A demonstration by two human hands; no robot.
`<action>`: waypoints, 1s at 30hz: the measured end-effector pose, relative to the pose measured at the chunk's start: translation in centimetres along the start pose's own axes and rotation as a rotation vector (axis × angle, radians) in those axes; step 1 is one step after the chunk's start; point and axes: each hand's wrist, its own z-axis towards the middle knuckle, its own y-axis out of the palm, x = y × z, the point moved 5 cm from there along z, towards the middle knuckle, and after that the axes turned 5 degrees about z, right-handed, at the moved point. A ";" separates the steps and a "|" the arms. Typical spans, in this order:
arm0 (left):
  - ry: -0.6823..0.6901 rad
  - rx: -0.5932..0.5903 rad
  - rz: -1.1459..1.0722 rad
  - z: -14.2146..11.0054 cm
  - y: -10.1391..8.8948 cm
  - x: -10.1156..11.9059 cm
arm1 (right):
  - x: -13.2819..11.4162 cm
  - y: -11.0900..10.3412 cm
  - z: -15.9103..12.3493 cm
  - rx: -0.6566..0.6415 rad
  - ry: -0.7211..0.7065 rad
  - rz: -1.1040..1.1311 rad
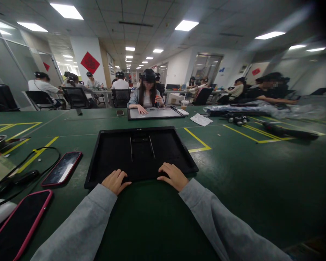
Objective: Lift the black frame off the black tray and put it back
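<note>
A shallow black plastic monitor cover [116, 145] lies on the green table in front of me, its hollow side up. Two thin metallic strips run along its inside near the middle. My left hand [115, 180] holds the near rim left of centre, fingers curled over the edge and thumb on the outer side. On the right part of the same rim, my right hand [174, 176] grips in a like way, its thumb pointing inward. The fingertips of both hands are partly lost against the dark plastic.
Left stand two red-cased phones [62, 168], a black cable [50, 148] and a white object [0, 214]. Across the table a person [148, 90] works over a flat panel [154, 113]. Crumpled tissue [201, 119], a black power tool [289, 130] and plastic-wrapped parts [233, 109] lie to the right.
</note>
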 end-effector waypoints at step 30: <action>-0.062 0.100 -0.036 0.4 -0.3 0.1 | -0.4 0.3 -0.1 0.134 -0.046 -0.025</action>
